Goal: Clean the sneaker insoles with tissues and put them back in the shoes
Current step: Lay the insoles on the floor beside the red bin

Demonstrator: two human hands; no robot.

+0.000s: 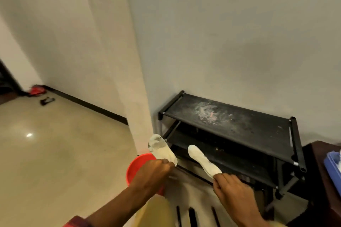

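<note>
I hold one white insole in each hand, both raised in front of a black shoe rack. My left hand (154,172) grips the heel end of the left insole (160,148), whose toe end is stained grey and points up and away. My right hand (230,188) pinches the heel end of the right insole (202,160), which looks cleaner and slants up to the left. No sneakers or tissues can be made out in view.
The black two-tier shoe rack (239,121) stands against the wall with a dusty whitish stain on its top shelf. An orange bucket (136,166) sits on the floor under my left hand. A dark table with a blue box (332,164) is at the right edge. Small items lie far left.
</note>
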